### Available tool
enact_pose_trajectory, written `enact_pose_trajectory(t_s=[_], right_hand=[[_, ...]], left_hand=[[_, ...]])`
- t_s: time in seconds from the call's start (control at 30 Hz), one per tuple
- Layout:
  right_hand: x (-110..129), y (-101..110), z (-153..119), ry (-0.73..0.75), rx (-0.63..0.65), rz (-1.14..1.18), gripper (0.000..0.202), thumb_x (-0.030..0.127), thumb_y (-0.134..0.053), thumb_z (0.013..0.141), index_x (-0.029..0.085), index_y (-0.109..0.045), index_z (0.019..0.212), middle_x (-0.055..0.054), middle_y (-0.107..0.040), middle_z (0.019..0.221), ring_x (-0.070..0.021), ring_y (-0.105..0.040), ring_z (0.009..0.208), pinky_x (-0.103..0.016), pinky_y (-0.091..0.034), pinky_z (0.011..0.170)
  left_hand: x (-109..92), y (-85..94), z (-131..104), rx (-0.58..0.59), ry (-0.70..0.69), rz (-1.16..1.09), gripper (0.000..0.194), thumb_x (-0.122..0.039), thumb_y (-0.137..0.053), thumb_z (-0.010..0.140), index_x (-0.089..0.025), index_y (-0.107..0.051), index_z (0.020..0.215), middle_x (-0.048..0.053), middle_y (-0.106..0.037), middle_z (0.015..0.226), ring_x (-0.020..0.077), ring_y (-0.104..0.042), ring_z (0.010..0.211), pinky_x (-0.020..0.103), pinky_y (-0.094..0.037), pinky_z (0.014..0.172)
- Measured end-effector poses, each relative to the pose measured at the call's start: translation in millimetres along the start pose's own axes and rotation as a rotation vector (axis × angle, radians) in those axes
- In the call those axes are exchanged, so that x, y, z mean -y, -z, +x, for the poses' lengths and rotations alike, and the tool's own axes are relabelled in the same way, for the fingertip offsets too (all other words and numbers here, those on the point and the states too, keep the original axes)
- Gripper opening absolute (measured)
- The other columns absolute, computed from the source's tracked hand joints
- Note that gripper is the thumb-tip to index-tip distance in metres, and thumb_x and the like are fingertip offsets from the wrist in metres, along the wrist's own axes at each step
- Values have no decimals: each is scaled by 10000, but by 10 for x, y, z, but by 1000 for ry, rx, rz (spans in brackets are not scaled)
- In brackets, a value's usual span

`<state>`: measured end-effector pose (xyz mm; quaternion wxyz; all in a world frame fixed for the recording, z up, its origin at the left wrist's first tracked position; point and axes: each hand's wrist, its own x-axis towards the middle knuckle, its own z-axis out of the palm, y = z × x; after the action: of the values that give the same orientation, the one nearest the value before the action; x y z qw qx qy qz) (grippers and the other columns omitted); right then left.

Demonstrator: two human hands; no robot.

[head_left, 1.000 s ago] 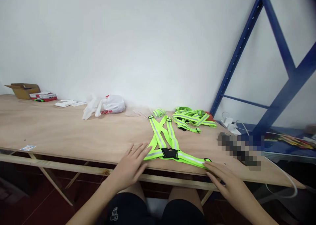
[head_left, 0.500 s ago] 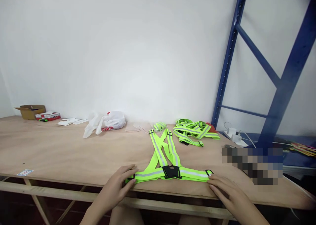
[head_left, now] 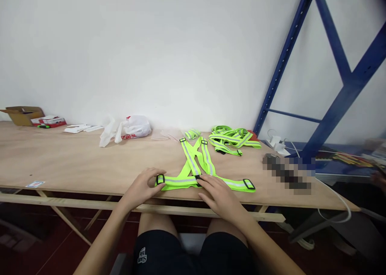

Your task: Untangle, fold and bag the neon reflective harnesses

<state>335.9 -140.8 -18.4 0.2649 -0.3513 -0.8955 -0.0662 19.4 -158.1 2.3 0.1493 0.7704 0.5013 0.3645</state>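
Note:
A fluorescent yellow-green reflective harness vest (head_left: 177, 181) with silver stripes lies flat near the table's front edge. Its two shoulder straps cross toward the back, and black sliders sit on the straps. My left hand (head_left: 144, 189) is at the left end of the waist strap, thumb and fingers apart on either side of its slider. Spread over the black centre buckle (head_left: 197, 179) is my right hand (head_left: 219, 193), fingers stretched out and hiding most of that buckle. The strap's right end lies free beside it.
Behind the vest lie a folded reflective bundle (head_left: 192, 134) and a tangled pile of reflective straps (head_left: 232, 137). A white plastic bag (head_left: 137, 126), papers (head_left: 80, 128) and a cardboard box (head_left: 24, 116) line the wall. A blue rack (head_left: 282, 62) stands at right, near a charger (head_left: 276, 144).
My right hand has moved left from the waist strap's right end onto the centre buckle. My left hand stays at the left end. The view has tilted down.

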Motion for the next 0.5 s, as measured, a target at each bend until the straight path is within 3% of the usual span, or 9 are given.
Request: enact_pose_trajectory(t_s=[0.17, 0.5], right_hand=[[52, -156, -27, -3, 118, -11, 415, 346, -622, 940, 231, -626, 1339, -124, -599, 1415, -335, -554, 1312, -544, -486, 1062], [76, -174, -65, -21, 125, 24, 436, 311, -619, 939, 204, -602, 1361, -139, -561, 1453, -334, -506, 1358, -566, -437, 1097]], left_hand=[[-45, 6, 22, -98, -45, -45, 318, -381, -622, 881, -211, -679, 1144, 80, -692, 1130, 232, -594, 1018, 365, -477, 927], [-188, -76, 176, -206, 84, -203, 355, -364, -675, 850, -193, -668, 1160, 1, -634, 827, 123, -501, 672, 244, -389, 618]])
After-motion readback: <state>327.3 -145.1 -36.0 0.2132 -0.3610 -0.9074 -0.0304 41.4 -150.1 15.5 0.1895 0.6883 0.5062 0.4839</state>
